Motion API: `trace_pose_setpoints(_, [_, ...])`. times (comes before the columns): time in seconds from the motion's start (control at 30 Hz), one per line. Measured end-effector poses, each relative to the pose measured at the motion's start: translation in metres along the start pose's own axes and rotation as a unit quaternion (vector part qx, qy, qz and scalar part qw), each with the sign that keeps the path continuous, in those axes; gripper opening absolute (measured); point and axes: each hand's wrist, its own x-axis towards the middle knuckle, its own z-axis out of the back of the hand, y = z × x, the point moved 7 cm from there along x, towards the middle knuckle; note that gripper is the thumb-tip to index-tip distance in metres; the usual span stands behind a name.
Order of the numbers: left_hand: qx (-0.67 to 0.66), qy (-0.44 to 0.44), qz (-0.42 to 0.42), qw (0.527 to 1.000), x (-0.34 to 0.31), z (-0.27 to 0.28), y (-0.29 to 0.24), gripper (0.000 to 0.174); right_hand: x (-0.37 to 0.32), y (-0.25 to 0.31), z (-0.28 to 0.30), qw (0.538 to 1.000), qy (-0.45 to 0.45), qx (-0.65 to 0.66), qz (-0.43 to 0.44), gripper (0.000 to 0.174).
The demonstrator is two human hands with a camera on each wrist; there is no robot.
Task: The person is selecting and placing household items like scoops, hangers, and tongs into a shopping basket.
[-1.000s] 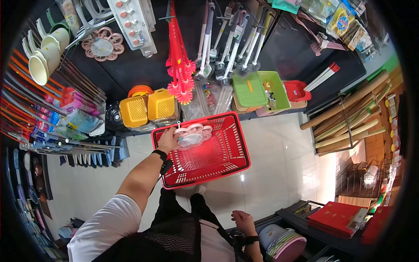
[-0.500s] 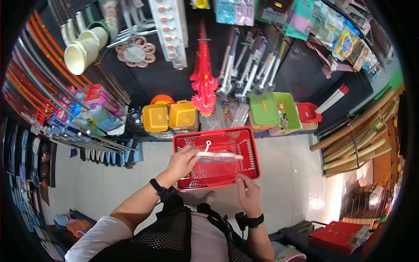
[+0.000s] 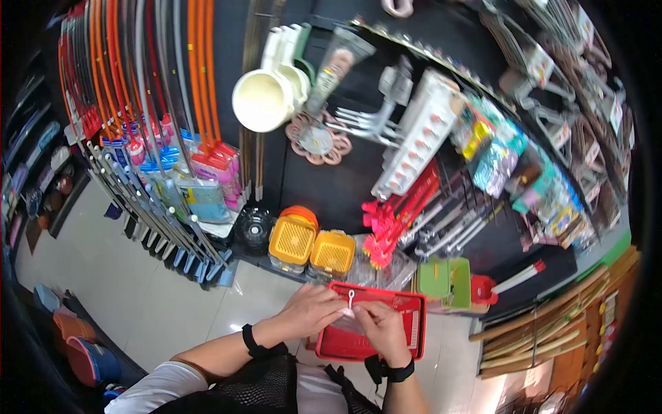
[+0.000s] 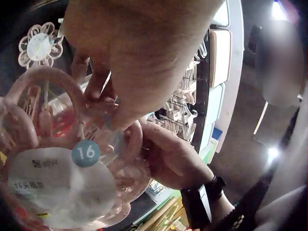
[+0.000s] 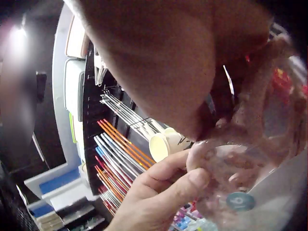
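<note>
A pale pink flower-shaped hanger (image 4: 57, 140), its rounded loops ringing a white oval label (image 4: 62, 192) with dark print, is held up between a shopper's two hands, seen from above over a red shopping basket (image 3: 418, 314). A round blue sticker (image 4: 85, 153) reading "16" sits at the label's edge; pink clips (image 4: 45, 119) show among the loops, and a white hook (image 3: 351, 297) stands up from it. The left hand (image 3: 310, 310) pinches the rim between thumb and finger; the right hand (image 3: 387, 332) grips the opposite side. Beyond, a similar pink hanger (image 3: 317, 141) hangs on the dark display wall beside cream dippers (image 3: 261, 101), above yellow baskets (image 3: 292, 240).
</note>
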Motion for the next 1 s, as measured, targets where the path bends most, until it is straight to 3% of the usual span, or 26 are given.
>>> trace_pose_setpoints(0.1, [0.0, -0.019, 0.01, 1.0, -0.024, 0.035, 0.038, 0.02, 0.021, 0.007, -0.056, 0.992, 0.052, 0.088, -0.069, 0.02])
trace_pose_setpoints(0.23, [0.032, -0.018, 0.009, 0.999, -0.046, 0.08, 0.071, 0.018, 0.056, 0.018, -0.111, 0.984, 0.106, 0.108, -0.094, 0.021])
trace_pose_setpoints(0.3, [0.039, -0.013, 0.007, 0.999, -0.053, 0.099, 0.084, 0.018, 0.066, 0.018, -0.139, 0.952, 0.173, 0.189, -0.166, 0.022])
trace_pose_setpoints(0.47, [0.069, -0.021, 0.014, 0.997, -0.06, 0.128, 0.11, 0.02, 0.084, 0.03, -0.176, 0.948, 0.147, 0.219, -0.179, 0.021])
trace_pose_setpoints(0.53, [0.07, -0.032, 0.021, 0.997, -0.06, 0.138, 0.121, 0.022, 0.099, 0.046, -0.176, 0.97, 0.091, 0.207, -0.086, 0.022])
trace_pose_setpoints(0.6, [0.076, -0.043, 0.026, 0.996, -0.056, 0.149, 0.129, 0.023, 0.112, 0.044, -0.182, 0.975, 0.077, 0.195, -0.068, 0.023])
trace_pose_setpoints(0.67, [0.063, -0.061, 0.054, 0.995, -0.05, 0.159, 0.138, 0.027, 0.129, 0.062, -0.176, 0.996, 0.034, 0.076, 0.041, 0.022])
trace_pose_setpoints(0.87, [0.098, -0.144, 0.106, 0.979, -0.037, 0.175, 0.179, 0.038, 0.181, 0.082, -0.165, 0.993, -0.012, 0.046, 0.109, 0.022])
trace_pose_setpoints(0.93, [0.086, -0.111, 0.134, 0.981, -0.031, 0.171, 0.206, 0.044, 0.206, 0.074, -0.162, 0.992, -0.024, 0.06, 0.109, 0.022])
trace_pose_setpoints(1.0, [0.068, -0.137, 0.151, 0.977, -0.023, 0.171, 0.231, 0.044, 0.231, 0.072, -0.159, 0.988, -0.024, 0.041, 0.148, 0.024])
